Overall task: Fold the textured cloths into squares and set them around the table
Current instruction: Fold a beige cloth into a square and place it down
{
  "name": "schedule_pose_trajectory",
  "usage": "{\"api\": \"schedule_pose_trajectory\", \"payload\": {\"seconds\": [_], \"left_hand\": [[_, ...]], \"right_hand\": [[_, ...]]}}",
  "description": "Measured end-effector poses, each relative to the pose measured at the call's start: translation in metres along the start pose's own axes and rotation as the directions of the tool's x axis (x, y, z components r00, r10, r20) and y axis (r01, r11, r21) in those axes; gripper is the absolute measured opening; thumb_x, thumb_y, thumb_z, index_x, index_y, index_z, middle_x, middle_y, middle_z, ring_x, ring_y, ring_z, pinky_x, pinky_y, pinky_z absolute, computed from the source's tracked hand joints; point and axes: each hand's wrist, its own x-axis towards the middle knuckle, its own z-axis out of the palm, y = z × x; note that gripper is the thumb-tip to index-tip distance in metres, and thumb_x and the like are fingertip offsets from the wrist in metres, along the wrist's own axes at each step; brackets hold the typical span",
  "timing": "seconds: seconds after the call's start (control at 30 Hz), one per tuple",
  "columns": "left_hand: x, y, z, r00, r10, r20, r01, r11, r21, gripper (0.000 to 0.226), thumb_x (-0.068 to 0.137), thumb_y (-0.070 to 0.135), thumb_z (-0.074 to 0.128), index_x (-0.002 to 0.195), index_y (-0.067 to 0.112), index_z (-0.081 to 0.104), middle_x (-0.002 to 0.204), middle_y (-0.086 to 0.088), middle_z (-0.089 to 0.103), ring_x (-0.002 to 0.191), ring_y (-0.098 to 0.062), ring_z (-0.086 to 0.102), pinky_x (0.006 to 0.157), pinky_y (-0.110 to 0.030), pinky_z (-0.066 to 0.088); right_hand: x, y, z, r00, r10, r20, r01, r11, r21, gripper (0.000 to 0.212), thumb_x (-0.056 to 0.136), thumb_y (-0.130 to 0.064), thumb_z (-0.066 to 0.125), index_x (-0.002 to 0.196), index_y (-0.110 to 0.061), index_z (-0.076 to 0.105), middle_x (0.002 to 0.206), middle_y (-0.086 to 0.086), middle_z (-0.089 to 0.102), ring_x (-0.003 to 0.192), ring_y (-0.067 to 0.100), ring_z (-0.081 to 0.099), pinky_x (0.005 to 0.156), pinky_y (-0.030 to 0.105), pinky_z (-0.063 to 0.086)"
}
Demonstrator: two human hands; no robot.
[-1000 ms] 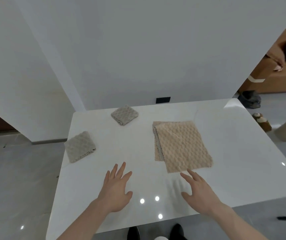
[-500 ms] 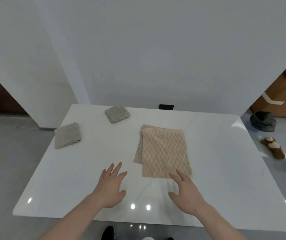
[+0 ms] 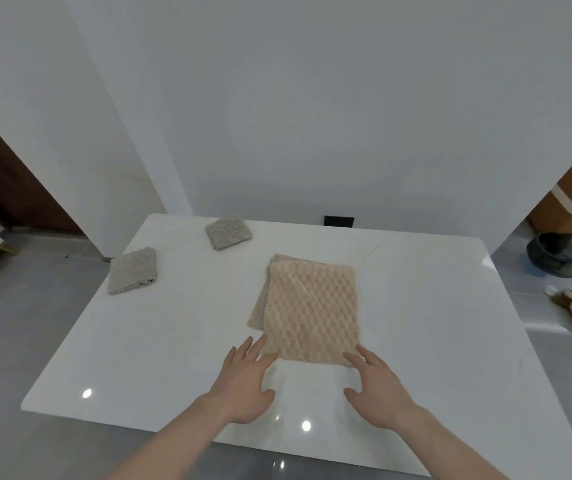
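White counter (image 3: 416, 341) carries three cloths. Peach cloth (image 3: 312, 313), folded once, lies mid-counter, its near edge at both hands. Two grey folded squares: one (image 3: 133, 270) at the left edge, one (image 3: 228, 232) near the far edge. Left hand (image 3: 244, 382) and right hand (image 3: 379, 389): fingers spread flat, each grip empty, fingertips at the cloth's near corners.

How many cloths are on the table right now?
3. A grey folded cloth near the left edge, a second grey one by the far edge, and a larger beige cloth at the centre, just beyond both hands. None appears hidden.
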Motion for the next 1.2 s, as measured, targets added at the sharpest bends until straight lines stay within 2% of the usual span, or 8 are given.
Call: {"api": "schedule_pose_trajectory", "payload": {"seconds": [0.23, 0.4, 0.5, 0.6, 0.7, 0.77, 1.07, 1.2], "left_hand": [[0.056, -0.014, 0.018, 0.999, 0.018, 0.03, -0.017, 0.999, -0.038, 0.07, 0.095, 0.041, 0.051, 0.158, 0.031, 0.022, 0.17, 0.001, -0.005, 0.156, -0.023, 0.0, 0.126, -0.038, 0.002], [0.117, -0.044, 0.06, 0.991, 0.097, -0.097, -0.103, 0.993, -0.052, 0.075, 0.093, 0.041, 0.05, 0.159, 0.033, 0.015, 0.169, 0.006, 0.001, 0.155, -0.017, 0.007, 0.125, -0.032, 0.007], [0.148, -0.064, 0.103, 0.97, 0.158, -0.182, -0.165, 0.986, -0.025, 0.079, 0.092, 0.056, 0.044, 0.16, 0.04, 0.007, 0.166, 0.019, -0.008, 0.154, -0.009, -0.003, 0.123, -0.025, -0.004], [0.161, -0.08, 0.146, 0.914, 0.199, -0.353, -0.203, 0.979, 0.024, 0.077, 0.091, 0.064, 0.042, 0.159, 0.044, 0.01, 0.164, 0.027, -0.009, 0.153, -0.002, -0.006, 0.124, -0.029, -0.003], [0.162, -0.087, 0.163, 0.864, 0.211, -0.458, -0.238, 0.971, -0.001, 0.071, 0.094, 0.063, 0.041, 0.157, 0.048, 0.013, 0.162, 0.033, -0.005, 0.149, 0.005, -0.009, 0.123, -0.024, -0.004], [0.163, -0.088, 0.166, 0.84, 0.233, -0.49, -0.26, 0.965, 0.013, 0.068, 0.094, 0.062, 0.04, 0.156, 0.049, 0.014, 0.161, 0.035, -0.003, 0.148, 0.007, -0.008, 0.122, -0.02, -0.004], [0.157, -0.093, 0.175, 0.764, 0.228, -0.604, -0.309, 0.951, -0.032, 0.052, 0.094, 0.049, 0.047, 0.146, 0.039, 0.046, 0.155, 0.022, 0.036, 0.142, -0.006, 0.031, 0.121, -0.031, 0.025], [0.145, -0.088, 0.174, 0.731, 0.166, -0.662, -0.296, 0.951, -0.089, 0.03, 0.095, 0.034, 0.05, 0.122, 0.03, 0.061, 0.129, 0.015, 0.06, 0.122, -0.014, 0.051, 0.105, -0.032, 0.041]], "right_hand": [[0.037, 0.008, 0.018, 0.997, -0.006, -0.071, 0.01, 0.999, 0.054, 0.068, 0.095, -0.037, 0.054, 0.156, -0.034, 0.025, 0.167, -0.007, 0.011, 0.152, 0.016, 0.014, 0.123, 0.033, 0.02], [0.097, 0.026, 0.056, 0.983, -0.017, -0.184, 0.034, 0.995, 0.093, 0.064, 0.092, -0.034, 0.057, 0.151, -0.037, 0.033, 0.161, -0.014, 0.02, 0.148, 0.013, 0.023, 0.12, 0.032, 0.028], [0.138, 0.042, 0.097, 0.961, -0.029, -0.276, 0.064, 0.991, 0.118, 0.061, 0.084, -0.041, 0.057, 0.144, -0.036, 0.044, 0.154, -0.016, 0.029, 0.138, 0.015, 0.038, 0.11, 0.033, 0.038], [0.16, 0.052, 0.142, 0.856, -0.036, -0.516, 0.101, 0.99, 0.098, 0.055, 0.08, -0.051, 0.055, 0.134, -0.04, 0.053, 0.143, -0.022, 0.041, 0.124, 0.011, 0.045, 0.096, 0.033, 0.041], [0.165, 0.056, 0.162, 0.748, -0.07, -0.66, 0.116, 0.993, 0.025, 0.049, 0.085, -0.043, 0.067, 0.132, -0.042, 0.055, 0.14, -0.026, 0.043, 0.123, 0.01, 0.044, 0.1, 0.033, 0.035], [0.168, 0.061, 0.166, 0.723, -0.072, -0.687, 0.098, 0.995, -0.001, 0.051, 0.085, -0.04, 0.069, 0.134, -0.042, 0.054, 0.14, -0.026, 0.044, 0.127, 0.011, 0.043, 0.106, 0.033, 0.033], [0.156, 0.056, 0.175, 0.64, -0.142, -0.755, 0.154, 0.986, -0.055, 0.046, 0.085, -0.031, 0.061, 0.131, -0.031, 0.059, 0.135, -0.014, 0.055, 0.125, 0.017, 0.048, 0.11, 0.037, 0.038], [0.145, 0.052, 0.174, 0.633, -0.073, -0.771, 0.139, 0.99, 0.02, 0.046, 0.084, -0.024, 0.061, 0.129, -0.025, 0.062, 0.133, -0.005, 0.058, 0.123, 0.022, 0.05, 0.107, 0.034, 0.037]]}}
